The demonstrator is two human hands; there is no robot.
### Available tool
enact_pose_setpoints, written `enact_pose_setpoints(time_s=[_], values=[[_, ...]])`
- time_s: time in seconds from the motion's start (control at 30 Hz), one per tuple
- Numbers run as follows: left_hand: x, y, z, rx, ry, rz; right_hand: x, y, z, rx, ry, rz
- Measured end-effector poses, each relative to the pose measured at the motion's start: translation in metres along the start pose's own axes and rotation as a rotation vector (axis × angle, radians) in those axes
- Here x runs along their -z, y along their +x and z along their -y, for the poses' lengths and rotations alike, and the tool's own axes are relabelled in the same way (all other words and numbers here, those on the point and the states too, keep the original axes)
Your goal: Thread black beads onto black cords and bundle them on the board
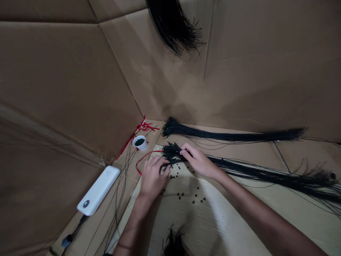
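Observation:
A long bundle of thin black cords (231, 166) lies across the pale work surface, its bushy tips (170, 151) pointing left. My right hand (198, 161) pinches cords just behind those tips, thumb and forefinger together. On the near-left side of the tips is my left hand (153, 176), thumb and forefinger closed at the edge of the bundle; what lies between them is too small to make out. Several tiny black beads (180, 195) are scattered on the surface below the hands. A red ribbon (138, 165) curves out from the tips behind my left hand.
A white cup (140, 143) holds small black pieces. Behind lies another black cord bundle (226, 135); a third bundle (176, 25) hangs above. Red ribbon scraps (145, 126) sit in the corner. A white power bank (99, 190) with a cable rests left. Cardboard walls (253, 71) enclose the space.

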State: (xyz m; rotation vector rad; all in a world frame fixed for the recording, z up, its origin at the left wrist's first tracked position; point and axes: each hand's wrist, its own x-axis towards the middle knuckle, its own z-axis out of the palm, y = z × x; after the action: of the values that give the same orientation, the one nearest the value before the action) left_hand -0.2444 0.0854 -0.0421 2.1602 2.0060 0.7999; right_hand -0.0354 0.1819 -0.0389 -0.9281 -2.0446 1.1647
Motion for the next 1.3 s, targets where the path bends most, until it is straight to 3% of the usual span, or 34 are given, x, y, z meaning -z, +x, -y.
enact_pose_setpoints(time_s=[0.17, 0.4, 0.53, 0.67, 0.93, 1.17, 1.3], values=[[0.006, 0.000, -0.003, -0.001, 0.030, -0.027, -0.001, 0.000, -0.001, 0.025, -0.013, 0.010], [0.014, 0.001, -0.013, -0.128, 0.052, -0.172, -0.011, 0.000, -0.001, 0.140, -0.113, 0.046], [0.015, 0.001, -0.013, -0.117, 0.062, -0.223, -0.014, -0.002, 0.001, 0.145, -0.164, 0.094], [0.014, 0.001, -0.011, -0.062, 0.020, -0.292, -0.012, -0.002, -0.001, 0.116, -0.181, 0.048], [0.004, -0.001, -0.007, -0.029, 0.067, -0.022, -0.011, -0.001, -0.001, 0.065, -0.055, -0.028], [0.002, -0.003, -0.002, -0.056, 0.116, 0.066, -0.011, 0.002, -0.005, 0.032, -0.020, -0.082], [0.004, -0.002, -0.005, -0.114, 0.137, 0.031, -0.013, 0.002, -0.006, 0.056, -0.035, -0.064]])
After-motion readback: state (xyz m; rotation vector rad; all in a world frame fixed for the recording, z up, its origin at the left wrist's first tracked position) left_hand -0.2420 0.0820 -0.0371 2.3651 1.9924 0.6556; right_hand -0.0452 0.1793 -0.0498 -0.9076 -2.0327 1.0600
